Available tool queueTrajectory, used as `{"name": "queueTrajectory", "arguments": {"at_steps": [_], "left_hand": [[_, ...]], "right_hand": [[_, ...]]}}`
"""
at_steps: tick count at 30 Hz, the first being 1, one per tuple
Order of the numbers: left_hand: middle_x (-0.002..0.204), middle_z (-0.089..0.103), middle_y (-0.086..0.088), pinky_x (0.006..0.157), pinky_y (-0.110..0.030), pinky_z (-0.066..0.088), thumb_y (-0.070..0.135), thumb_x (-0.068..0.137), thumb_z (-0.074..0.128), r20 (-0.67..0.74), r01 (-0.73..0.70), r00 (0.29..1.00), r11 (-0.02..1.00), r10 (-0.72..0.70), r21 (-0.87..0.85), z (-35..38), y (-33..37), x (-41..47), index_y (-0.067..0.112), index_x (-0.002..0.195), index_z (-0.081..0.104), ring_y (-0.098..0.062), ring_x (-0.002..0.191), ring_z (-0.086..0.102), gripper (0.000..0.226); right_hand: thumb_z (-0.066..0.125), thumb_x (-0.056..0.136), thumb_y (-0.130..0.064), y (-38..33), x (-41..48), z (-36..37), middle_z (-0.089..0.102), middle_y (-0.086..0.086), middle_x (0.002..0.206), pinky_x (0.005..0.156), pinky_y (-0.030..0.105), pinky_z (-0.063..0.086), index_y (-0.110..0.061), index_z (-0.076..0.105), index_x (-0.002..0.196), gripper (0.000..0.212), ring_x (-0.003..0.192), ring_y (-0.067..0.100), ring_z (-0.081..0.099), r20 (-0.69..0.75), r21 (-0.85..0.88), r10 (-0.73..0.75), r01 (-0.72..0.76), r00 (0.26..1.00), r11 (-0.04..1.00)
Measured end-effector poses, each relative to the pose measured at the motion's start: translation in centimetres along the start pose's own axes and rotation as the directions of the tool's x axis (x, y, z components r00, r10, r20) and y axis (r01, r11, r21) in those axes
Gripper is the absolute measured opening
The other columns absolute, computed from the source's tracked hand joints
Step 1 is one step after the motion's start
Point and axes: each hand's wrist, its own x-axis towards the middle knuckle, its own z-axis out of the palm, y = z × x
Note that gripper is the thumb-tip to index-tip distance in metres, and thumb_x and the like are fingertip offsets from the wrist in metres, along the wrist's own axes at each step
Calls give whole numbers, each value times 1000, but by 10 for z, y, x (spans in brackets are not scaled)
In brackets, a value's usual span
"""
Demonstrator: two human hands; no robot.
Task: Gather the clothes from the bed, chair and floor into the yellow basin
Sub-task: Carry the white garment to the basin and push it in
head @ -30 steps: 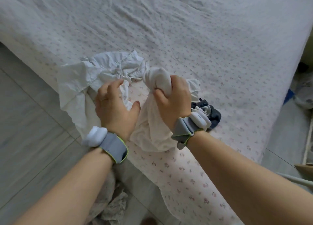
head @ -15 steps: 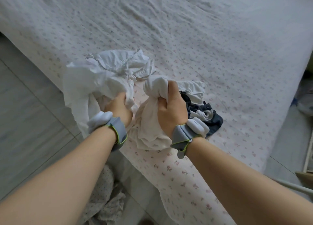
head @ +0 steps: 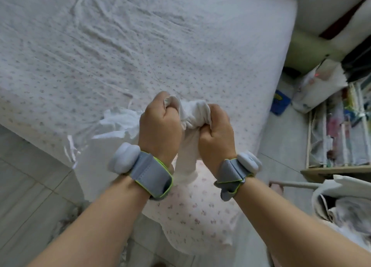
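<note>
Both of my hands hold bunched white clothes (head: 192, 116) above the corner of the bed (head: 140, 45). My left hand (head: 158, 126) is a closed fist around one part, with more white fabric (head: 118, 124) trailing out to its left, blurred. My right hand (head: 215, 132) grips the other part, and a length of cloth hangs down between my wrists. The dark garment seen earlier is hidden. The yellow basin is not in view.
A patterned cloth (head: 66, 220) lies on the tiled floor (head: 26, 186) at the bed's near-left side. A low wooden shelf (head: 339, 130) with books stands at the right, a white bag (head: 319, 86) and a blue item (head: 280, 102) beside it. A pale chair or fabric pile (head: 345, 202) sits at lower right.
My hands have come together and lifted the white clothes off the bed. The view has swung right, bringing the bed corner and shelf into sight. The dark garment is no longer visible.
</note>
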Motion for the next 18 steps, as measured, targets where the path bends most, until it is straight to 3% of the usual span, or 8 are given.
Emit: {"name": "queueTrajectory", "arguments": {"at_steps": [3,5,9,11,13,16,18], "left_hand": [[39,32,4,50,-35,23,16,70,31,119,-43,992,997,49,-58,29,30,-14,22,41,30,-19,49,24,29],[38,31,4,49,-34,23,16,69,32,254,-75,962,992,98,-99,71,65,-41,22,41,27,-18,48,24,29],[40,23,3,49,-34,20,13,65,34,388,-73,909,976,150,-205,130,117,-91,20,42,23,-18,49,22,27],[39,21,6,46,-29,19,13,63,35,415,-94,890,965,191,-244,146,130,-107,22,43,20,-12,47,21,27],[37,21,8,41,-19,18,11,64,35,511,-137,818,952,265,-274,175,147,-138,23,44,19,-7,42,21,28],[34,23,10,38,-16,18,12,67,38,629,-11,744,944,227,-328,221,165,-197,25,42,23,-5,38,23,32],[37,32,10,38,-12,24,14,72,41,679,67,707,937,198,-343,249,170,-240,22,45,30,-3,35,32,30]], "right_hand": [[37,67,-2,-5,-8,-42,53,14,89,64,7,35,-18,53,87,30,75,12,45,-64,29,3,-1,998,1000],[39,68,-3,-2,-18,-100,52,12,86,64,8,35,-20,52,85,27,73,13,46,-191,21,9,-6,981,1000],[42,70,-3,12,-45,-190,52,13,84,62,4,34,-11,55,88,23,69,9,42,-397,-39,9,-26,918,999],[43,72,-3,17,-60,-219,53,15,82,61,4,33,-8,54,86,19,66,6,41,-424,-50,29,-55,905,997],[44,73,-4,31,-84,-263,54,17,83,61,8,35,-6,53,86,15,68,11,43,-489,-67,69,-116,870,991],[44,73,-7,56,-130,-326,54,18,83,64,24,39,-6,51,86,16,72,21,48,-581,-82,132,-219,803,972],[45,72,-7,74,-164,-361,55,16,82,63,24,38,-4,53,87,18,72,23,48,-643,-75,161,-271,749,960]]}}
